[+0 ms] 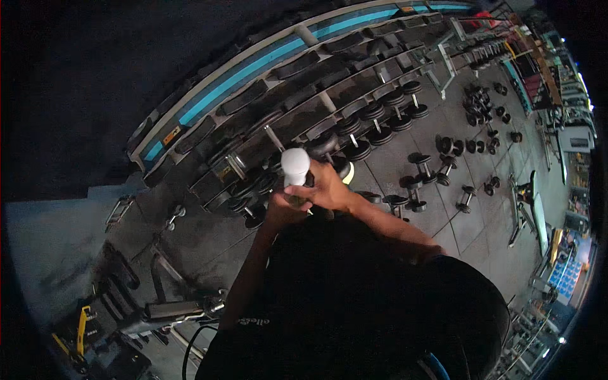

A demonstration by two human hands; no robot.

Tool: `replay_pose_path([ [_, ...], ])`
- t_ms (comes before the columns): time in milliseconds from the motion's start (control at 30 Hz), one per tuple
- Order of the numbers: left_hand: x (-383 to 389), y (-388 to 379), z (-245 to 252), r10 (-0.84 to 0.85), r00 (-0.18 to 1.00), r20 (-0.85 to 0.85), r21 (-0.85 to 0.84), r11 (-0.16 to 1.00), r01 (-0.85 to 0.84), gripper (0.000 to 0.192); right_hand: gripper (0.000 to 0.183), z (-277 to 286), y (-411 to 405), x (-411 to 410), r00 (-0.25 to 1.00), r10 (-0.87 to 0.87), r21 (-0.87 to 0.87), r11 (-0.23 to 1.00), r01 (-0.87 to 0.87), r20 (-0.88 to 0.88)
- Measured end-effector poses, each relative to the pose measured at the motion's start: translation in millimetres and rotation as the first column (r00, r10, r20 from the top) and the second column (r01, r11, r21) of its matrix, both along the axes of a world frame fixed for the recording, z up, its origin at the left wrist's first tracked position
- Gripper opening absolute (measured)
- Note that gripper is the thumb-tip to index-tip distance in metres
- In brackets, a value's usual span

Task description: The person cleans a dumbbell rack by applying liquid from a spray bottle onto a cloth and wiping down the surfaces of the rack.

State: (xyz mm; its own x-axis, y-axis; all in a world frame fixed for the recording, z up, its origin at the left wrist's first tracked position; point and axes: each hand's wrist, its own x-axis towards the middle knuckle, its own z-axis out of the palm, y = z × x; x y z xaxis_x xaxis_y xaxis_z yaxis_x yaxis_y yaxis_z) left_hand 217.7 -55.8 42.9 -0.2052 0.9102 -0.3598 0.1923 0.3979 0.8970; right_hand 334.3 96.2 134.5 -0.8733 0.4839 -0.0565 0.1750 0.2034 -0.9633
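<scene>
In front of my dark shirt, both hands are together around a handheld object with a rounded white head (295, 164), perhaps a spray bottle. My right hand (330, 187) wraps it from the right, just under the head. Lower down, my left hand (287, 206) grips it from the left, its fingers close to my right thumb. Most of the object's lower part is hidden by my fingers. Just beyond my hands stands a long dumbbell rack (327, 102) with a turquoise stripe (247, 78) along its far side.
Round-headed dumbbells (375, 123) line the rack's near side. Several more dumbbells (422, 166) lie scattered on the dark tiled floor (441, 237) to the right. A small chrome dumbbell (175, 217) lies at left. Gym machines (166, 308) stand at lower left, and a bench (536, 209) at far right.
</scene>
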Motion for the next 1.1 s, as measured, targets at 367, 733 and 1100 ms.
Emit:
replay_pose_path([
  [367, 13.3, 20.0, 20.0, 0.298, 0.714, 0.633, 0.045, 0.907, -0.418, 0.082, 0.065, 29.9, -6.4, 26.3, 0.989, -0.097, 0.143, 0.983, 0.113, -0.109],
  [733, 69.5, 141.7, 27.2, 0.220, 0.971, 0.089, 0.331, 0.913, -0.237, 0.052, 0.039, -49.2, 146.2, 135.7, 0.881, -0.473, -0.022, 0.880, 0.474, 0.020],
  [1100, 176.0, 339.3, -3.5, 0.346, 0.938, -0.017, 0.232, 0.914, -0.333, 0.054, 0.067, -118.6, 378.2, 289.1, 0.914, -0.267, 0.343, 0.926, 0.156, 0.305],
])
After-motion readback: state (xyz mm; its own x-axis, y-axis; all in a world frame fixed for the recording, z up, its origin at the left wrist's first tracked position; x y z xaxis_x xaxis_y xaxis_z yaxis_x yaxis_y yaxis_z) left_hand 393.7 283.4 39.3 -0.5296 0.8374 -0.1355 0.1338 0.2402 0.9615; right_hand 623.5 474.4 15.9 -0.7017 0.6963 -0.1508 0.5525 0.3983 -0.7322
